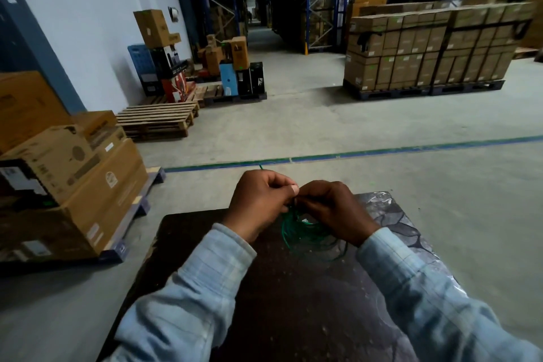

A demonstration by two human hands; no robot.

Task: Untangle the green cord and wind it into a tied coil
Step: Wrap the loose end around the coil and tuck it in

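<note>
The green cord (305, 233) hangs as a bundle of loose loops just above the dark table (293, 303), below my two hands. My left hand (260, 204) and my right hand (332, 209) meet fingertip to fingertip at the top of the loops, both pinched on the cord. A short free end of the cord sticks up behind my left hand. The spot where the fingers grip is hidden by the fingers themselves.
The table's far right part (390, 214) carries a shiny plastic film. Stacked cardboard boxes (67, 182) on a pallet stand at the left. Wooden pallets (158, 119) and a large pallet of boxes (426, 50) stand farther off across the concrete floor.
</note>
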